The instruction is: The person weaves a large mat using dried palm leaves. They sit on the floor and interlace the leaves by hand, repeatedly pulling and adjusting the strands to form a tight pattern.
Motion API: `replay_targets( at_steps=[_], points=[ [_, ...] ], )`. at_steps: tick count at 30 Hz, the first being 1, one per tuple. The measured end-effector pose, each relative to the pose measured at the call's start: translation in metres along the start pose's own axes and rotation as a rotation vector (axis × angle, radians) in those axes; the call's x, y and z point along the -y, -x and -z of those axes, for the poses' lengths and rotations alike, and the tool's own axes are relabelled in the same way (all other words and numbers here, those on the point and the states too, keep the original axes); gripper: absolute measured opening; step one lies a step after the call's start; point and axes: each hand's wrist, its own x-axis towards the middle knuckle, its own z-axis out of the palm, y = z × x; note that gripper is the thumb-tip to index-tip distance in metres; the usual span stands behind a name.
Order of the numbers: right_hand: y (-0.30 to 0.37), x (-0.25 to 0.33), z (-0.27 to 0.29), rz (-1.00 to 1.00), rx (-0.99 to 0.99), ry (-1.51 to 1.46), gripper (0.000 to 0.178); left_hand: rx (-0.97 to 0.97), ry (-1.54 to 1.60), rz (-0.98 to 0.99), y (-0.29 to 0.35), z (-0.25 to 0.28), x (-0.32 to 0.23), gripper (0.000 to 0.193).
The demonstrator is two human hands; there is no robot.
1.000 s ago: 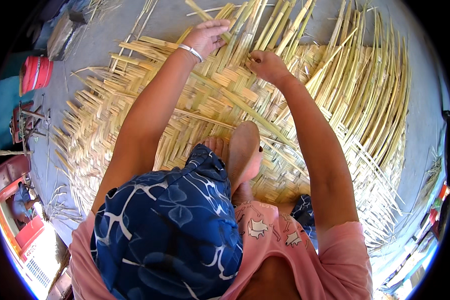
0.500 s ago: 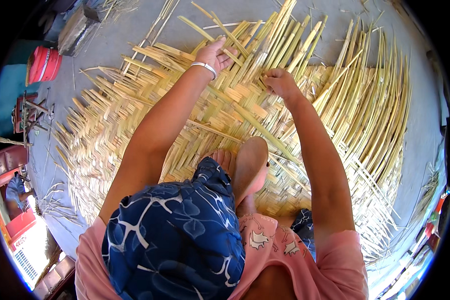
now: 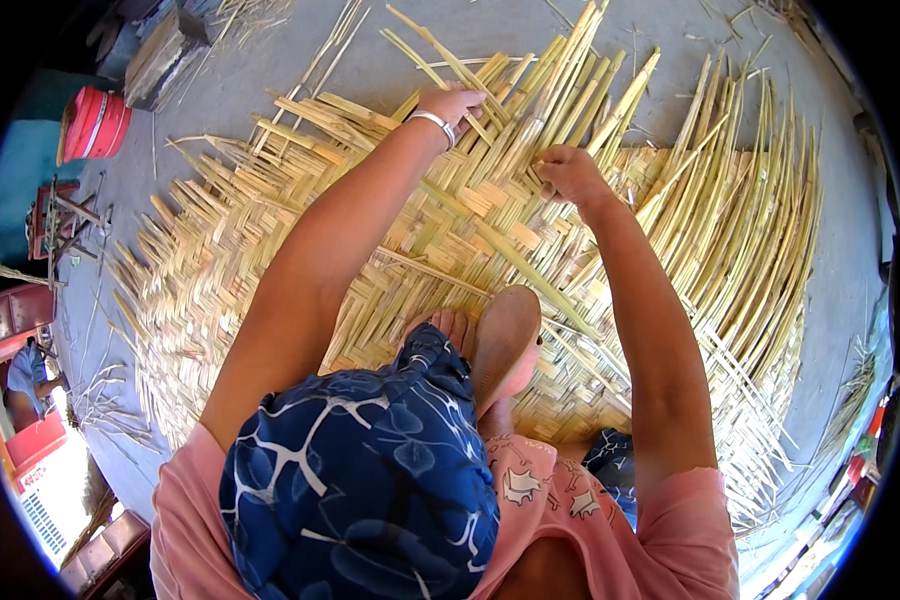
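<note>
A big woven mat (image 3: 270, 250) of flattened straw-coloured reed strips lies beneath me, its herringbone weave running to loose strip ends at the far side. My left hand (image 3: 452, 108), with a silver bangle at the wrist, is closed around crossing reed strips (image 3: 478, 82) at the far edge. To its right, my right hand (image 3: 570, 174) is closed in a pinch at the base of a bundle of upright strips (image 3: 560, 90); its fingertips partly hide the strip they grip. A greener strip (image 3: 530, 268) slants across the weave between my arms.
My bare foot (image 3: 450, 326) and a sandal sole (image 3: 508, 340) rest on the mat. Long unwoven strips (image 3: 750, 210) fan out at the right. A red bucket (image 3: 98, 127) and a stone-like block (image 3: 166, 58) stand at the far left on the grey floor (image 3: 120, 330).
My left hand has moved right toward the bundle, and its spread fingers have closed on strips. My right hand has shifted slightly nearer and to the right, still pinching.
</note>
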Motion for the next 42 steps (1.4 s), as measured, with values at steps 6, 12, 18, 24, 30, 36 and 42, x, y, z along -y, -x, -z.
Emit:
replay_targets(
  at_steps=[6, 12, 18, 24, 30, 36, 42],
  points=[
    [-0.008, 0.005, 0.003, 0.030, 0.041, 0.134, 0.012, -0.012, 0.221, 0.043, -0.010, 0.005, 0.014, 0.018],
    [-0.007, 0.007, 0.005, 0.079, 0.174, 0.224, 0.010, 0.077, 0.467, 0.045, -0.010, 0.008, 0.008, 0.018],
    [-0.002, 0.005, -0.004, 0.135, 0.042, 0.368, 0.018, 0.070, 0.436, -0.022, 0.018, 0.046, 0.018, 0.031],
    [0.015, 0.004, -0.023, 0.276, -0.179, 0.793, 0.022, -0.156, 0.187, -0.023, 0.028, 0.050, 0.028, 0.029],
    [0.027, 0.000, -0.025, 0.490, -0.402, 0.543, 0.019, 0.076, 0.434, 0.064, 0.025, 0.070, 0.031, 0.029],
    [0.008, 0.046, -0.062, 0.684, -0.264, 0.572, 0.024, 0.268, 0.536, 0.015, 0.034, 0.093, 0.030, 0.027],
    [-0.016, 0.088, -0.076, 0.310, 0.081, 0.935, 0.033, 0.490, 0.436, -0.025, 0.038, 0.105, 0.016, 0.028]
  ],
)
